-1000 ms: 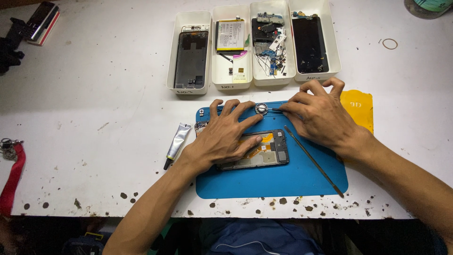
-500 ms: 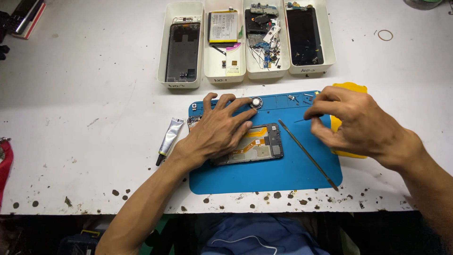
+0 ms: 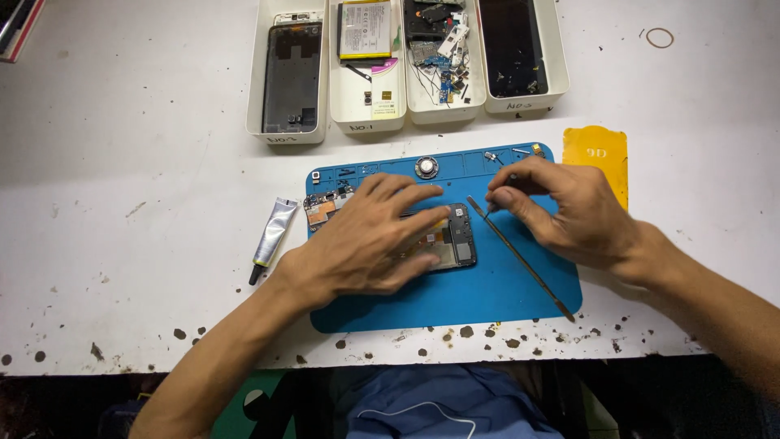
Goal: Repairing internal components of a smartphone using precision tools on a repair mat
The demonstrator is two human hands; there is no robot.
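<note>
My left hand [image 3: 366,244] lies spread over an opened phone [image 3: 457,241] on the blue work mat [image 3: 487,305] and holds it down. Only the phone's right end, with its yellow and dark insides, shows. My right hand [image 3: 569,207] hovers just right of the phone, thumb and forefinger pinched on a small thin tool whose tip is hard to make out. A long metal pry bar [image 3: 524,260] lies slanted on the mat under that hand. A loose circuit board [image 3: 323,208] sits at the mat's left edge, and a round silver part [image 3: 426,167] near its top.
Several white trays stand at the back: one with a phone back cover [image 3: 288,77], one with a battery [image 3: 366,32], one with small parts [image 3: 439,49], one with a dark screen [image 3: 512,45]. A glue tube [image 3: 272,237] lies left of the mat, a yellow card [image 3: 597,154] to the right.
My right hand moved from the mat's top edge out toward the yellow card, then back down beside the phone. My left hand stayed on the phone. The camera moved closer.
</note>
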